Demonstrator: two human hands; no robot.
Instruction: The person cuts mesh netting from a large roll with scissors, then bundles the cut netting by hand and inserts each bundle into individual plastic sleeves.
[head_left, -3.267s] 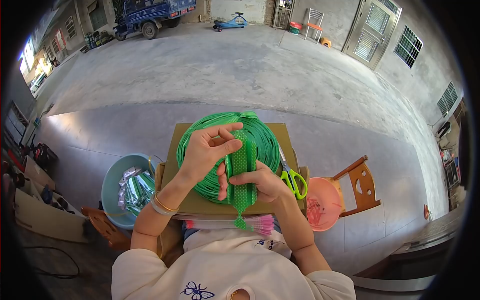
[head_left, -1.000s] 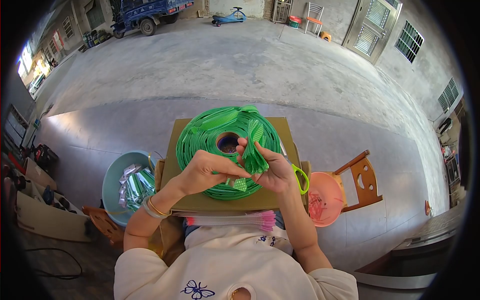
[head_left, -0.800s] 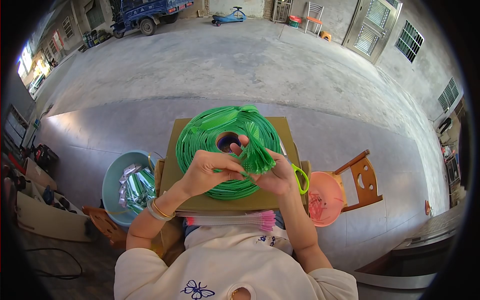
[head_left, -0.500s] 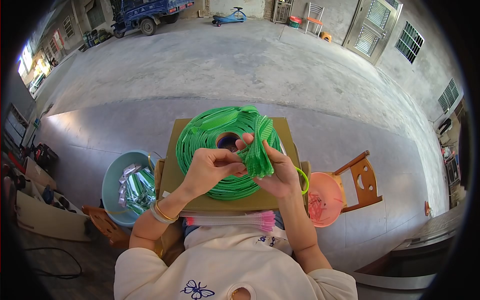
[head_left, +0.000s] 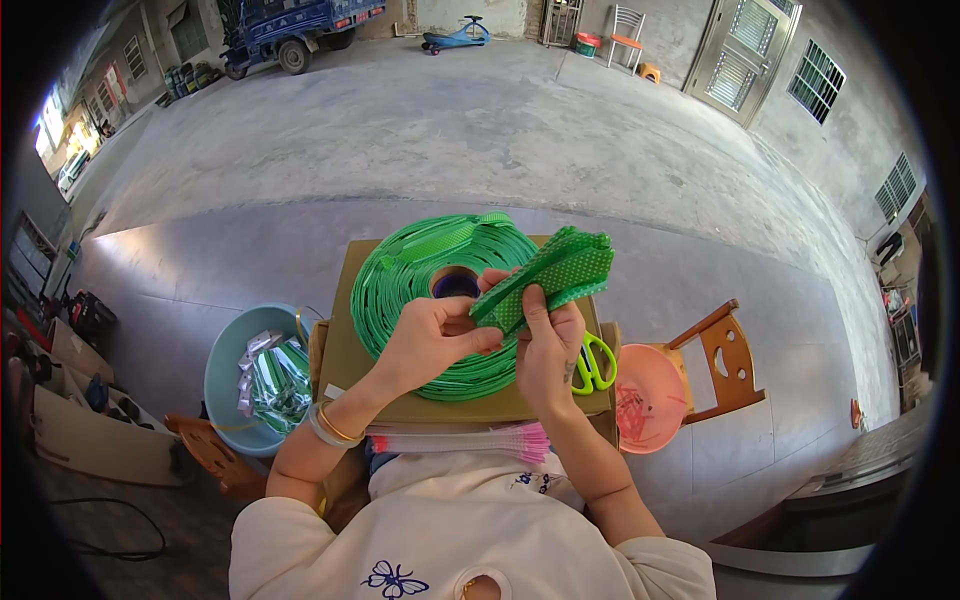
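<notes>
Above the box, my right hand (head_left: pixel 548 345) grips a folded bundle of green dotted ribbon (head_left: pixel 565 268), its thumb across the front. The bundle fans out to the upper right. My left hand (head_left: pixel 437 343) pinches the lower left end of the bundle, its fingertips close to those of my right hand. Beneath both hands a large green ribbon roll (head_left: pixel 385 290) lies flat on the box (head_left: pixel 350 262). Yellow-green scissors (head_left: pixel 596 364) rest at the box's right edge, their blades hidden. A sheaf of thin pink-ended strips (head_left: pixel 455 441) lies between the box and my body.
A blue basin (head_left: pixel 222 372) with shiny packets stands on the left, beside a wooden chair back (head_left: pixel 215 455). To the right are a pink basin (head_left: pixel 668 375) holding small red pieces and another wooden chair (head_left: pixel 735 362).
The ribbon bundle has turned from hanging downward to pointing up and right. My right hand has rotated, with its thumb now over the bundle. More of the scissors' handles shows.
</notes>
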